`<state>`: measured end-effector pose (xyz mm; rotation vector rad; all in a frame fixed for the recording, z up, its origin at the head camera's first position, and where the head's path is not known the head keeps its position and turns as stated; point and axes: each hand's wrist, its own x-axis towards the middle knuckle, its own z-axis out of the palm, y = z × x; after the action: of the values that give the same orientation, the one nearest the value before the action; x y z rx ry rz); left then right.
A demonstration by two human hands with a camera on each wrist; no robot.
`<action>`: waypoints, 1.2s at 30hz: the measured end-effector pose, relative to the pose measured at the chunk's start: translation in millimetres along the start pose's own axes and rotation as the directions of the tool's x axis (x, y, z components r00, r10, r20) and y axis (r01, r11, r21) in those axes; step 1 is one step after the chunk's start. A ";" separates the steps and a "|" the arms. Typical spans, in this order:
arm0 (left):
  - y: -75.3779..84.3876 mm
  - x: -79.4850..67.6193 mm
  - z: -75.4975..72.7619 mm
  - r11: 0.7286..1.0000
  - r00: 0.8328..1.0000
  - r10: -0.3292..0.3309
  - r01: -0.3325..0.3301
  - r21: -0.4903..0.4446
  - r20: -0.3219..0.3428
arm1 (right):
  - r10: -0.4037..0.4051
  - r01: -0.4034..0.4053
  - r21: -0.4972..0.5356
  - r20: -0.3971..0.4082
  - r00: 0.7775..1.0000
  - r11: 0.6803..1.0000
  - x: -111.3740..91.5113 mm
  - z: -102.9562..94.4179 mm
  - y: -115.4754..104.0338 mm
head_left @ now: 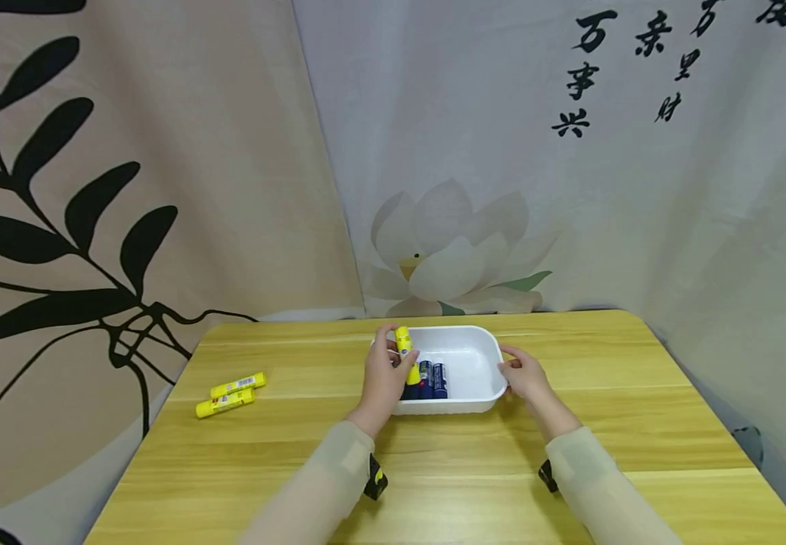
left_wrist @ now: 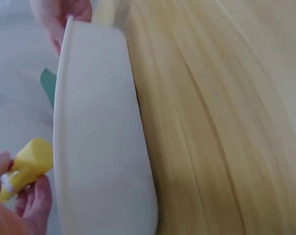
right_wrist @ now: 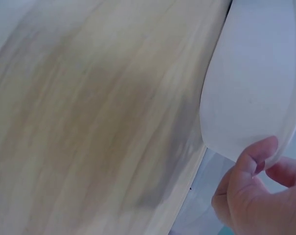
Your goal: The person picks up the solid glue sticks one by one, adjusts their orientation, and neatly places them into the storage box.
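Note:
My left hand (head_left: 380, 375) holds a yellow glue stick (head_left: 403, 341), steeply tilted, over the left end of a white tray (head_left: 467, 356). In the left wrist view the end of this yellow glue stick (left_wrist: 37, 154) shows between thumb and fingers, beside the tray wall. Dark blue glue sticks (head_left: 439, 381) lie side by side in the tray's left part, some partly hidden by my left hand. At the tray's right end my right hand (head_left: 527, 376) pinches the rim; the right wrist view shows thumb and fingers on that tray edge (right_wrist: 258, 83).
Two yellow glue sticks (head_left: 225, 403) lie next to each other on the left of the wooden table (head_left: 610, 462). Behind the table hangs a pale curtain (head_left: 638, 227) with printed leaves, a lotus and dark characters.

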<state>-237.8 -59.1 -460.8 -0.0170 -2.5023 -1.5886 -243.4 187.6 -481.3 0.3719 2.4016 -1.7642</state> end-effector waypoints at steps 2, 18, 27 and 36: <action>5.3 1.8 10.4 0.999 0.999 -0.032 0.031 0.040 0.020 | 0.002 -0.002 0.004 0.003 1.000 1.000 0.3 -1.0 -0.2; 21.1 1.5 80.8 0.961 0.995 -0.008 -0.019 0.274 0.098 | 0.023 -0.024 0.023 0.017 1.000 0.999 -0.2 -1.4 0.0; 19.4 5.4 96.1 0.859 0.992 -0.044 -0.022 0.511 0.118 | 0.021 -0.022 0.017 0.018 1.000 1.000 -1.4 -6.9 -1.3; 11.5 6.3 94.5 0.736 0.989 -0.124 0.038 0.676 0.081 | 0.002 -0.002 0.029 0.011 1.000 1.000 3.6 -2.6 3.9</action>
<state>-256.3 30.3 -488.6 0.0972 -3.0580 -0.6133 -245.7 191.6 -485.0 0.3670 2.3698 -1.7972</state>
